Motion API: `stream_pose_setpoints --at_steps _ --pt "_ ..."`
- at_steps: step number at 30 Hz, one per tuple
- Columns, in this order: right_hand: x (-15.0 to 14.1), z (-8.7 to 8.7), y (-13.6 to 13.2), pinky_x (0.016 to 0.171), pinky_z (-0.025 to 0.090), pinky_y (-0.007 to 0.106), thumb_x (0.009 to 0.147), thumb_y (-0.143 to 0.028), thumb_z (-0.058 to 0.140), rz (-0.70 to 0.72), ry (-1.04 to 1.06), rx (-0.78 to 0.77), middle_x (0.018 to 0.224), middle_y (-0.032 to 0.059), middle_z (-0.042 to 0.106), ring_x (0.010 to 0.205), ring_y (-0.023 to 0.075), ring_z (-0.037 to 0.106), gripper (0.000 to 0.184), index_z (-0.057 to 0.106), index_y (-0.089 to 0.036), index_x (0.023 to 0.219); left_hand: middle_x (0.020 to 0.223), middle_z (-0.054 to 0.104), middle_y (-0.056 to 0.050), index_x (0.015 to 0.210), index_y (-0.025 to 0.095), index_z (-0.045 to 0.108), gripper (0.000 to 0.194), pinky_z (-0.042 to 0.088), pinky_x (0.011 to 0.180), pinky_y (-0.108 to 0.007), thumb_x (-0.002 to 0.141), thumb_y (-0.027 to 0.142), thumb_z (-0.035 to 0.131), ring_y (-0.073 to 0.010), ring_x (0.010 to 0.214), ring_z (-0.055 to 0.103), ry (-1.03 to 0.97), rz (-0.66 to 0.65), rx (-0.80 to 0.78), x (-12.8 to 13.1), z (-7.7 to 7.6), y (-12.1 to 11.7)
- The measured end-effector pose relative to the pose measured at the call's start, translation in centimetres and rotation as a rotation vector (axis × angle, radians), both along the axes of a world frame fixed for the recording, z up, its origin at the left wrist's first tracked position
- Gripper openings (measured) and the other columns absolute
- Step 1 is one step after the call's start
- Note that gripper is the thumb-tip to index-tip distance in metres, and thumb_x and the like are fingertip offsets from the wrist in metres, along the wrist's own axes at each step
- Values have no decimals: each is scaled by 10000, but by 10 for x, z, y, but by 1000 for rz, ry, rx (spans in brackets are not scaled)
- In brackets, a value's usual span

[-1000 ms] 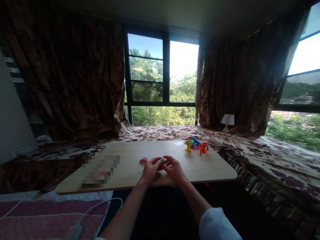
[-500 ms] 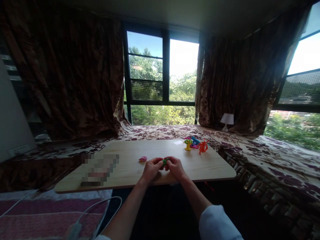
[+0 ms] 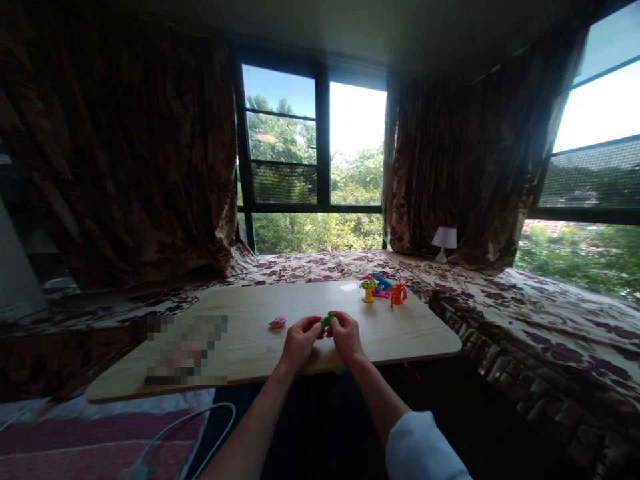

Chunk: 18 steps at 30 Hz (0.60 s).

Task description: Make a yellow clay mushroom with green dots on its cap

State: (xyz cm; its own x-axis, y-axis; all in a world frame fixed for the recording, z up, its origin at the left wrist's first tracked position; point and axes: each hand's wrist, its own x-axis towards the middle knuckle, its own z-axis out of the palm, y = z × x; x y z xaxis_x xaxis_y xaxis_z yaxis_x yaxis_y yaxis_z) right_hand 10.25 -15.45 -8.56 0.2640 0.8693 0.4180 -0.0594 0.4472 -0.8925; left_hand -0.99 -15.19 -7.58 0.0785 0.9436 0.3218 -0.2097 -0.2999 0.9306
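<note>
While fingers [image 3: 315, 327] of left hand [image 3: 299, 342] and right hand [image 3: 347, 337] pinch small irregular bright-green piece [image 3: 325, 323], step looks like two-handed manipulation; next move likely needs steady grip.

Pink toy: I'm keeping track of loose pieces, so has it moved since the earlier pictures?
No. The pink toy keeps its place on the table, left of the yellow toy; the whole view shifted.

My left hand [image 3: 299, 340] and right hand [image 3: 347, 337] partly cover the green piece [image 3: 326, 323], so I can't see its full shape. From there, the object [image 3: 187, 350] at nine o'clock is pixelated beyond telling; at two, the orange figure [image 3: 398, 293] partly hides the blue figure [image 3: 383, 283]; at five, the bottom edge cuts off my sleeve [image 3: 424, 448].
</note>
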Motion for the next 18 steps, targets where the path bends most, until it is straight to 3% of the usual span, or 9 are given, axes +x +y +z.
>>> stream_pose_setpoints --at_steps 7,12,18 --pt "2 8 -12 637 494 257 677 -228 590 26 -154 94 856 36 628 703 144 587 140 673 -185 781 714 667 -45 839 120 628 316 497 606 -270 591 305 696 -154 652 624 -91 97 -61 -6 -5 11" --pt "0 3 -6 640 501 272 685 -228 593 47 -166 96 804 35 638 668 144 593 182 664 -178 845 819 684 -66 890 121 644 328 498 752 -304 643 336 661 -168 763 637 -126 7 -76 -7 -2 5" --pt "-2 -1 -4 611 497 259 682 -253 605 58 -148 87 700 18 645 638 144 602 187 620 -167 847 858 689 -76 922 127 637 350 490 804 -305 595 224 715 -173 809 636 -151 -42 -106 -10 0 1"
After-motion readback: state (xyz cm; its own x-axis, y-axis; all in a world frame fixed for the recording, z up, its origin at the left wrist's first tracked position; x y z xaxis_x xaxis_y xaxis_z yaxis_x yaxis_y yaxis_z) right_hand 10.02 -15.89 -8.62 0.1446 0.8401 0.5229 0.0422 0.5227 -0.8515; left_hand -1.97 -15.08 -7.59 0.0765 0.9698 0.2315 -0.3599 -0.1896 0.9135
